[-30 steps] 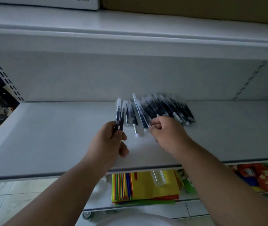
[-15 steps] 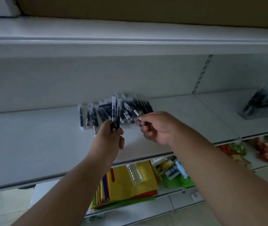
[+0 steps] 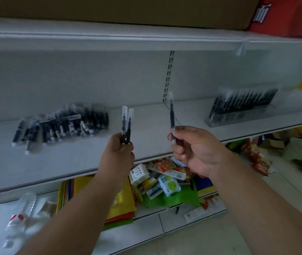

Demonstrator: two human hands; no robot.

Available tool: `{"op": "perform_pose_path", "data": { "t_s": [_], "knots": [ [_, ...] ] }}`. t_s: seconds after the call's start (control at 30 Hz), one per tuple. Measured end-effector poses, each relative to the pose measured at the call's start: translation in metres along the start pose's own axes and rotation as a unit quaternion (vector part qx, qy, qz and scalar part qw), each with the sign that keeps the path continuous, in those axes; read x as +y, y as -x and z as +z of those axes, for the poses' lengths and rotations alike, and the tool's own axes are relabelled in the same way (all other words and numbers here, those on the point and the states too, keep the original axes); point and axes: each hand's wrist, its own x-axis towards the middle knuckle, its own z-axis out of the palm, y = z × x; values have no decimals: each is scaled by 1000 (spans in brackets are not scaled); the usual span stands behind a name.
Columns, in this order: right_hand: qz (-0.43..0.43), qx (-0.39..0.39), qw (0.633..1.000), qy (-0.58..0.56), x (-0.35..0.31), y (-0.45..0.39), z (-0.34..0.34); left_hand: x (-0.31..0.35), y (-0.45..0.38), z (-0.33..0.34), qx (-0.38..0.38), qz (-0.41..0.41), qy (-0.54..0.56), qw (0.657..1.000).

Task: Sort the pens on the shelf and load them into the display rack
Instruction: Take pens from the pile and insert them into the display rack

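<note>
above the shelf [image 3: 146, 137], left hand [image 3: 118, 153] grips two pens [image 3: 126, 124], right hand [image 3: 194, 148] pinches one pen [image 3: 171, 118]; light, stiff, probably slick, best held mid-barrel.

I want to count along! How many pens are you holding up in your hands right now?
3. Two pens stand upright side by side in the left hand. One pen stands upright in the right hand. A hand might hide another.

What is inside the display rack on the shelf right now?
The display rack holds a row of dark pens standing tilted, filling most of its width. Blur hides their count and whether any slots remain free.
</note>
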Motion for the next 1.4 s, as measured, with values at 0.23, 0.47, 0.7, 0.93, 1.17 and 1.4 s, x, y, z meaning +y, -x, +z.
{"op": "perform_pose_path", "data": {
  "t_s": [0.23, 0.47, 0.7, 0.93, 1.17, 1.4],
  "knots": [
    [-87, 114, 985, 91, -30, 21, -80, -6, -8, 85, -44, 16, -29, 998],
    [-152, 220, 944, 195, -71, 19, -138, -5, -31, 176, -126, 20, -37, 991],
    [-230, 315, 883, 261, -109, 22, -198, 1, -24, 248, -175, 63, 46, 981],
    [-276, 335, 819, 376, -134, -7, -280, -11, -22, 301, -105, 118, 33, 987],
    [-295, 228, 822, 431, -177, -47, -353, -28, -3, 364, 31, 131, 77, 988],
    [-295, 184, 780, 521, -201, -73, -383, -34, 22, 401, 112, 121, 80, 983]
  ]
}}
